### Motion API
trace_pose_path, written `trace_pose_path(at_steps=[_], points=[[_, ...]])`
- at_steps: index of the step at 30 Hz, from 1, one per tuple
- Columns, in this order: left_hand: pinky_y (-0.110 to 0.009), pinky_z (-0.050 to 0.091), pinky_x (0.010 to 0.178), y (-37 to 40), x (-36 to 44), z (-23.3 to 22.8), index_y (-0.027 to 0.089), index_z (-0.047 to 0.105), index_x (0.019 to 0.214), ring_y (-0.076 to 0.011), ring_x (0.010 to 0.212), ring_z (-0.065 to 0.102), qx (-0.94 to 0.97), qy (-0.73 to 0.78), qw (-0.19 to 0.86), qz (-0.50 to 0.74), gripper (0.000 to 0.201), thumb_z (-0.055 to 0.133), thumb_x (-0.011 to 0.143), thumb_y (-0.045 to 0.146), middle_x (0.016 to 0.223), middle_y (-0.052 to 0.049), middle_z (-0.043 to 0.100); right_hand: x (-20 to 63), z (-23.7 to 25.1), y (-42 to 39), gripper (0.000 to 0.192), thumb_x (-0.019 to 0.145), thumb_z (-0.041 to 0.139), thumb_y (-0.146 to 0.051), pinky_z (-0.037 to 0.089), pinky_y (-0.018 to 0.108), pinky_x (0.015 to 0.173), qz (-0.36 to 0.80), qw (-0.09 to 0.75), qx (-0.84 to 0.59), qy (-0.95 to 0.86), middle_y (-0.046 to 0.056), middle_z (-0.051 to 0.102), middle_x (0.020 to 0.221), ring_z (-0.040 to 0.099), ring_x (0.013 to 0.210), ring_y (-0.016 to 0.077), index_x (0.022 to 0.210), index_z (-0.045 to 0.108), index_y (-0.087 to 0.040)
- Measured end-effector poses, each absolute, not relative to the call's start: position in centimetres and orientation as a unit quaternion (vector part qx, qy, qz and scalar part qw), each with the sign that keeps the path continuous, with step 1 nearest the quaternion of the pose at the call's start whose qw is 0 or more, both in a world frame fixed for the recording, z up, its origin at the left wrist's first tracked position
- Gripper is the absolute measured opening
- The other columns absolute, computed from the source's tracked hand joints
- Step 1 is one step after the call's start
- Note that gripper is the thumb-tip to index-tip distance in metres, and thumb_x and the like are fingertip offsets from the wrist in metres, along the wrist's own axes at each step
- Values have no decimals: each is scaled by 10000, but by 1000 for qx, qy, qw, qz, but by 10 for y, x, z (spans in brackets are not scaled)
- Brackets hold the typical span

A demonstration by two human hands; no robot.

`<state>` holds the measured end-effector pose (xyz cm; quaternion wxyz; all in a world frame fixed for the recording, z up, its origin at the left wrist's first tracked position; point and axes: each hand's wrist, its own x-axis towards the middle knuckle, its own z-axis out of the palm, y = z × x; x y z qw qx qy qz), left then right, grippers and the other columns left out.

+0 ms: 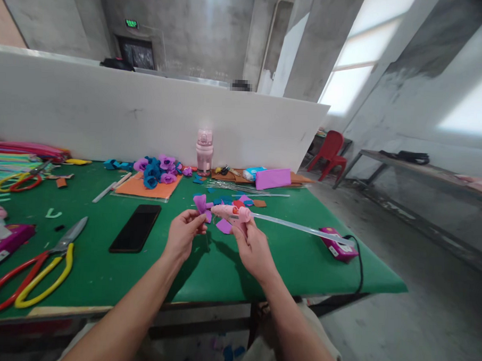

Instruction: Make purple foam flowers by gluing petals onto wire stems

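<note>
In the middle of the head view, my left hand (pixel 184 232) pinches a purple paper flower (pixel 200 203) by its base. My right hand (pixel 254 249) is wrapped round the handle of a pink hot glue gun (pixel 232 213). Its nozzle points left and meets or nearly touches the flower. From the gun's back a long clear glue stick (pixel 298 225) sticks out to the right. Loose purple petals (pixel 223 226) lie on the table just beyond the hands. Finished-looking purple and teal paper flowers (pixel 158 170) rest on an orange sheet (pixel 148 189) behind my left hand.
A black phone (pixel 135 228) and large red-and-yellow scissors (pixel 45 268) lie left on the green table (pixel 101 281). A pink bottle (pixel 204 151) stands by the white partition (pixel 156 113). At right is a purple box (pixel 339 245) beside a black cable (pixel 361 265).
</note>
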<state>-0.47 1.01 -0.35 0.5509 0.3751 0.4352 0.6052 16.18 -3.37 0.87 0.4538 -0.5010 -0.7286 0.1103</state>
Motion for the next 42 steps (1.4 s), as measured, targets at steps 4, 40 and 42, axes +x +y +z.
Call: trace_pose_path(at_steps=[4,40,42], points=[[-208,427,478,10,-6,-4,126,570,712,-74,465,531,370,434,561,600,303,743,559,322,634,-7,627,163,9,-34,330,873,401,-283,453,350,857,110,463,-500,-724,137,583,1161,565,1052,248,1161,500,-155],[-187,437,505,9,-6,-3,111,596,722,-60,495,536,367,389,608,587,247,747,576,240,611,17,596,155,10,-38,337,870,421,-266,440,344,902,137,473,-461,-738,118,600,1141,553,1076,240,1180,508,-167],[-187,437,505,8,-6,-3,111,596,720,-59,495,536,367,389,607,587,246,747,575,241,613,16,599,155,9,-38,346,870,418,-264,441,349,902,140,475,-460,-737,117,603,1137,556,1072,239,1193,498,-168]])
